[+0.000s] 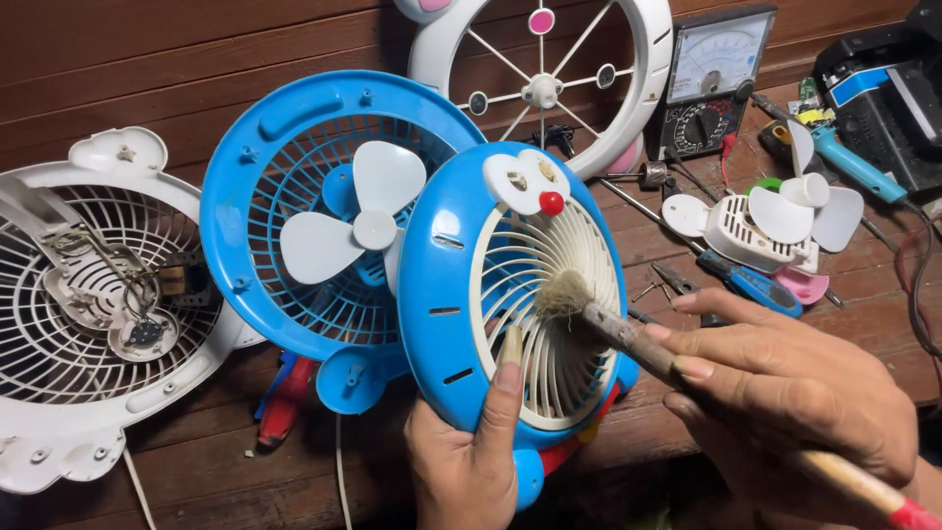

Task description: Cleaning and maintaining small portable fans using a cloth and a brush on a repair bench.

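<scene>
Holding the blue fan front cover upright above the wooden surface, left hand fingers grip its rim; right hand fingers pinch a paintbrush, bristles on the white grille. Dust remains; blue rear housing lies behind, unassembled.

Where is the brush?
The worn wooden-handled brush is right of centre, held in the right hand, its bristles on the blue fan cover's white grille.

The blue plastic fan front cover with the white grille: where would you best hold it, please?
Probably by the lower blue rim of the blue plastic fan front cover, from below, as the left hand does; this leaves the grille free for the wooden-handled brush in the right hand.
</scene>
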